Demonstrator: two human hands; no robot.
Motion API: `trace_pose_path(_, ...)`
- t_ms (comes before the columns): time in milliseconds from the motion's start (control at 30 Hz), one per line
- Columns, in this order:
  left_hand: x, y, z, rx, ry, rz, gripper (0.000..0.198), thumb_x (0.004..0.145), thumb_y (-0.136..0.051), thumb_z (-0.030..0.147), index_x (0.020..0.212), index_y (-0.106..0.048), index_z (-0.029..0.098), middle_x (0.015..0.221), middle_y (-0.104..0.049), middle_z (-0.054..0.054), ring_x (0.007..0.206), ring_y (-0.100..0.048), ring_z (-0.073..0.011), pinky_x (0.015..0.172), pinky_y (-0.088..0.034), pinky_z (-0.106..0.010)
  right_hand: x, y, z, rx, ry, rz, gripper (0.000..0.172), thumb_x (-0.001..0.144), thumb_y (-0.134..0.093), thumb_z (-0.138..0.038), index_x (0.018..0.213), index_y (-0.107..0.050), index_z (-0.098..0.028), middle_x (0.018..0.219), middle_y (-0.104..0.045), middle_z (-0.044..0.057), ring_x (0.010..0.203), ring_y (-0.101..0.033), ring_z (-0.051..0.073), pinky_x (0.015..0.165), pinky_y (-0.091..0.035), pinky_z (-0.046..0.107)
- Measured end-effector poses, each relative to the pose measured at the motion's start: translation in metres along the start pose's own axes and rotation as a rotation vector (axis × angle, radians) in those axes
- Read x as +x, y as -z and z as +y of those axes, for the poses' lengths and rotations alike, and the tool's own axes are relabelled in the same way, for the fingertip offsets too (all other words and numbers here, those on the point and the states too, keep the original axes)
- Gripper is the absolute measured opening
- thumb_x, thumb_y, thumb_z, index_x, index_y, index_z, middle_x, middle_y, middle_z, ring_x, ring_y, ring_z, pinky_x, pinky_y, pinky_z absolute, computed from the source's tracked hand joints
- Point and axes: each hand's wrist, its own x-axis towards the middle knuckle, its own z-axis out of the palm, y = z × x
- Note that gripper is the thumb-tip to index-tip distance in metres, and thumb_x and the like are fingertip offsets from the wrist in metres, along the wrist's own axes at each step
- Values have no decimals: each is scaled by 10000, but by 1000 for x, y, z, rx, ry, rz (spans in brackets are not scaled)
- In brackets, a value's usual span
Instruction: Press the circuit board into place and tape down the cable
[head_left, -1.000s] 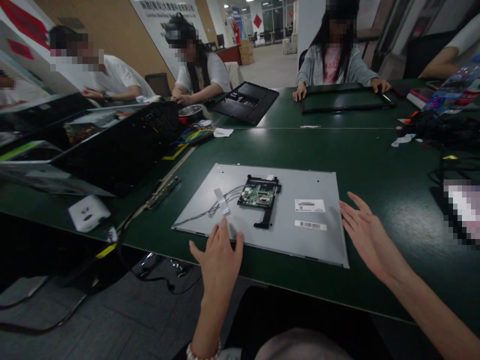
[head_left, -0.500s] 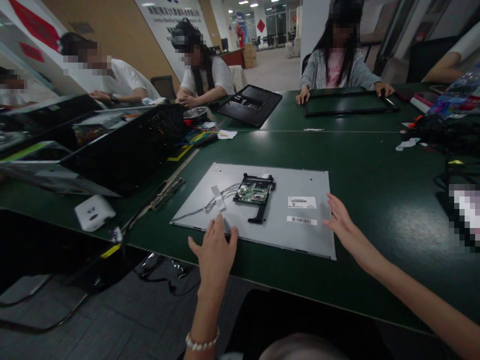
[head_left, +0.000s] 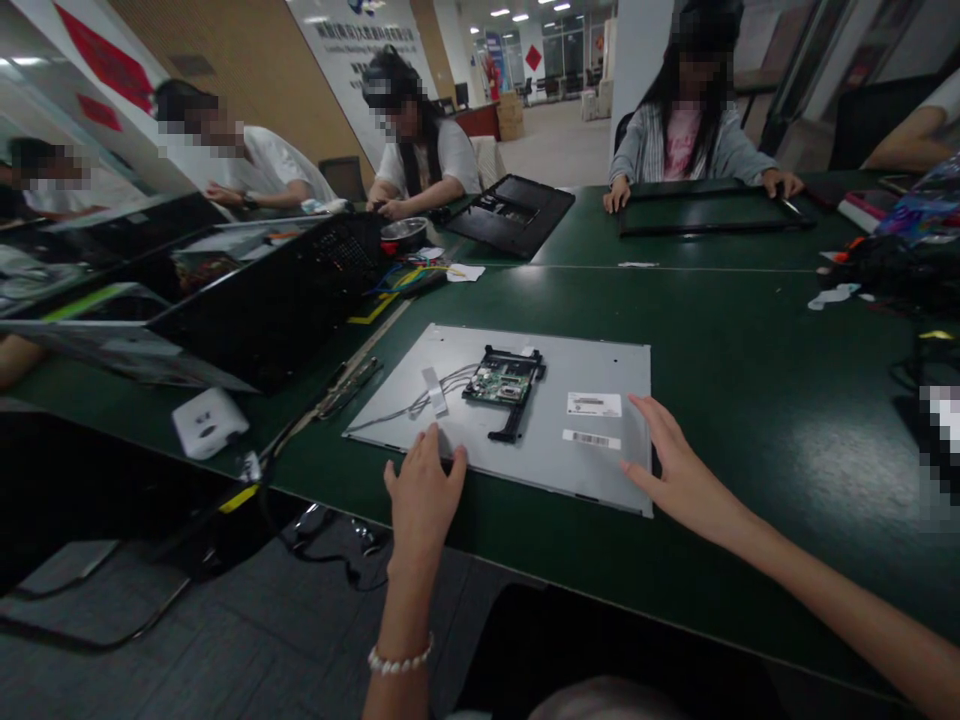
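A grey metal panel (head_left: 592,370) lies flat on the green table (head_left: 750,350) in front of me. A small green circuit board (head_left: 501,382) in a black bracket sits near its middle, with thin grey cables (head_left: 420,400) taped to the left and two white barcode labels (head_left: 592,420) to the right. My left hand (head_left: 424,490) rests at the panel's near edge, fingers stretched flat, holding nothing. My right hand (head_left: 675,470) lies open on the panel's near right corner, fingers spread.
A black monitor casing (head_left: 277,300) stands at the left, with a white device (head_left: 206,422) near the table edge. Further back lie a black back cover (head_left: 514,210), a black frame (head_left: 705,205) under another person's hands, and coloured wires (head_left: 397,275). Several people sit around. Cables clutter the right.
My right hand has moved left and down onto the panel's near right corner. My left hand stays at the near edge. The camera has tilted slightly.
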Motion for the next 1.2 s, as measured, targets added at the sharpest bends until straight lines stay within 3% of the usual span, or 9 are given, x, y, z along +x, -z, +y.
trace_pose_path(100, 5, 0, -7, 4, -13, 5, 480, 954, -440, 333, 1373, -498, 107, 1339, -590, -214, 1249, -542, -306, 1093, -305, -560, 0, -1, -1, -32, 8, -28, 825, 890, -555, -483, 1565, -88, -407, 1664, -25, 17, 1496, -151, 377, 1171, -218, 631)
trace_pose_path(467, 18, 2, -14, 10, 23, -13, 481, 973, -403, 358, 1372, -489, 103, 1330, -600, -198, 1232, -555, -315, 1089, -303, -551, 7, -1, -4, -156, 68, -131, 849, 882, -568, -530, 1567, -77, -426, 1673, 9, -6, 1508, -105, 349, 1171, -227, 602)
trace_pose_path(800, 25, 1, -18, 66, 15, -33, 483, 972, -406, 338, 1399, -461, 118, 1343, -592, -189, 1239, -554, -305, 1060, -361, -500, 11, -11, -9, -477, 165, -193, 695, 906, -502, -573, 1536, -336, -331, 1659, -155, 46, 1501, -63, 406, 1125, -308, 620)
trace_pose_path(933, 31, 9, -5, 60, -67, -25, 491, 973, -410, 352, 1406, -441, 123, 1270, -634, -174, 1175, -593, -304, 1037, -394, -473, 10, -12, -9, -555, 165, -238, 682, 938, -427, -597, 1548, -315, -311, 1666, -110, 71, 1502, -36, 407, 1123, -306, 605)
trace_pose_path(1067, 40, 12, 22, 28, -238, -41, 414, 970, -418, 430, 1237, -556, 145, 1158, -643, -158, 1029, -635, -276, 897, -482, -372, 9, -12, -11, -552, 147, -243, 680, 946, -413, -604, 1552, -296, -321, 1670, -74, 70, 1506, 4, 388, 1143, -270, 588)
trace_pose_path(1200, 49, 7, 46, 162, -340, -116, 428, 934, -472, 484, 1099, -602, 111, 1088, -619, -189, 1005, -604, -319, 822, -487, -397, 8, -10, -14, -532, 114, -249, 669, 946, -415, -606, 1545, -316, -323, 1672, -60, 62, 1509, 15, 373, 1151, -256, 576)
